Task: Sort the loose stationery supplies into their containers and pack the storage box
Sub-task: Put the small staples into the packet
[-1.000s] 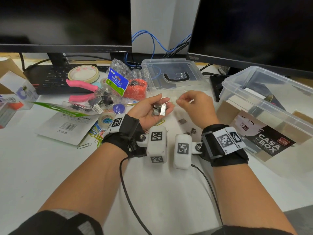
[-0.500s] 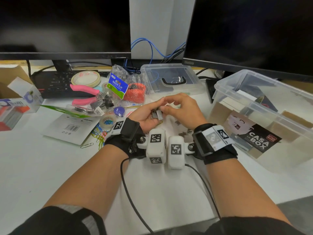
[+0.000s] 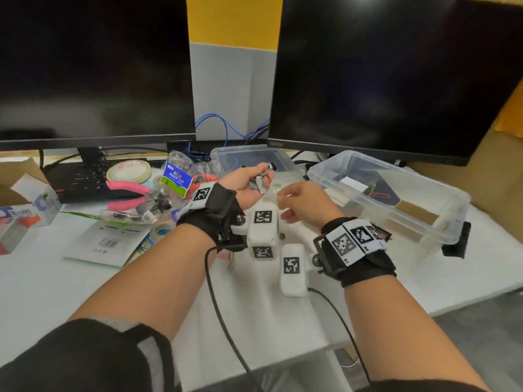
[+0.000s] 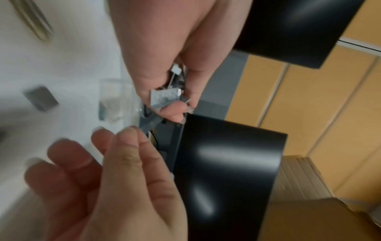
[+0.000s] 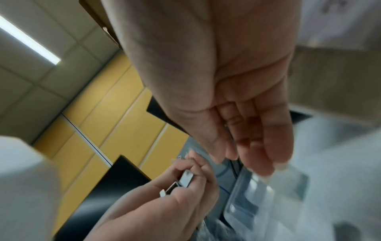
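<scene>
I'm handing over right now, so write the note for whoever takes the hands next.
Left hand: raised above the desk, gripping a small bunch of metal staple strips.
Right hand: beside it, fingers relaxed, holding nothing visible.
Storage box: open on the right, a few items inside. Its lid lies behind the hands.
Left to do: one strip lies on the desk; pliers, tape roll and binder clip bag sit unsorted on the left.

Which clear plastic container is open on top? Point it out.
The large clear storage box on the right, under the right monitor: it has no lid on. The smaller one behind the left hand has its lid on.
</scene>
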A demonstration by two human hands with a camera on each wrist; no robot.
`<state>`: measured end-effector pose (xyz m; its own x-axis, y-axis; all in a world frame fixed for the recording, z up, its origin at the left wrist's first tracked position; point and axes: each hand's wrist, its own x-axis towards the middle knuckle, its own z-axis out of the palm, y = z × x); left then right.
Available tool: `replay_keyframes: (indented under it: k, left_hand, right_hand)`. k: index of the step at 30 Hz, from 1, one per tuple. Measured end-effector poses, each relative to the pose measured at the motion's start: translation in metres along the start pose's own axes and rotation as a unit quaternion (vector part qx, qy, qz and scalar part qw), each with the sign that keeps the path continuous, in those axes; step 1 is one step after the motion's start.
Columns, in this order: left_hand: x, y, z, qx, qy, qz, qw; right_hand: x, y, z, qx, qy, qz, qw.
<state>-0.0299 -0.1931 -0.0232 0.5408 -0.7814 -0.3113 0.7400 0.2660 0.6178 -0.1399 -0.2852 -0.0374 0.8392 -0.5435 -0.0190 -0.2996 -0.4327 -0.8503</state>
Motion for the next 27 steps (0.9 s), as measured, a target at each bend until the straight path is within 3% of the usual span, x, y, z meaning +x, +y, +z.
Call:
replay_keyframes:
  k: [7, 9, 11, 12, 13, 14, 15, 18, 19, 20, 24, 27]
  left_hand:
    - [0.008, -0.026, 0.108, 0.082, -0.109, 0.007, 0.991]
    - [0.014, -0.041, 0.133, 0.157, -0.120, 0.006, 0.980]
    - [0.020, -0.055, 0.152, 0.296, -0.114, 0.037, 0.948]
    - [0.022, -0.062, 0.160, 0.387, -0.102, 0.067, 0.914]
    - [0.026, -0.068, 0.165, 0.488, -0.086, 0.097, 0.863]
    - [0.028, -0.076, 0.170, 0.591, -0.074, 0.126, 0.793]
    - [0.031, -0.083, 0.172, 0.692, -0.064, 0.150, 0.704]
    - [0.037, -0.106, 0.177, 0.909, -0.071, 0.148, 0.384]
    - [0.041, -0.111, 0.177, 0.939, -0.084, 0.133, 0.304]
    - [0.044, -0.116, 0.176, 0.952, -0.095, 0.124, 0.263]
    - [0.048, -0.125, 0.174, 0.971, -0.098, 0.123, 0.183]
    - [0.054, -0.126, 0.172, 0.971, -0.095, 0.130, 0.175]
  right_hand:
    - [-0.041, -0.014, -0.094, -0.043, 0.143, -0.019, 0.989]
    - [-0.054, -0.005, -0.120, -0.060, 0.189, -0.002, 0.980]
    - [-0.065, 0.007, -0.138, -0.070, 0.223, 0.004, 0.972]
    - [-0.070, 0.012, -0.144, -0.073, 0.234, 0.007, 0.969]
    - [-0.073, 0.018, -0.147, -0.081, 0.243, 0.008, 0.967]
    - [-0.075, 0.023, -0.150, -0.091, 0.251, 0.010, 0.964]
    - [-0.074, 0.028, -0.151, -0.099, 0.256, 0.012, 0.962]
    - [-0.070, 0.040, -0.152, -0.167, 0.262, 0.025, 0.950]
    - [-0.068, 0.043, -0.152, -0.192, 0.260, 0.027, 0.946]
    - [-0.066, 0.045, -0.151, -0.211, 0.258, 0.027, 0.943]
    - [-0.061, 0.051, -0.145, -0.298, 0.245, 0.041, 0.922]
    - [-0.057, 0.053, -0.143, -0.321, 0.245, 0.053, 0.913]
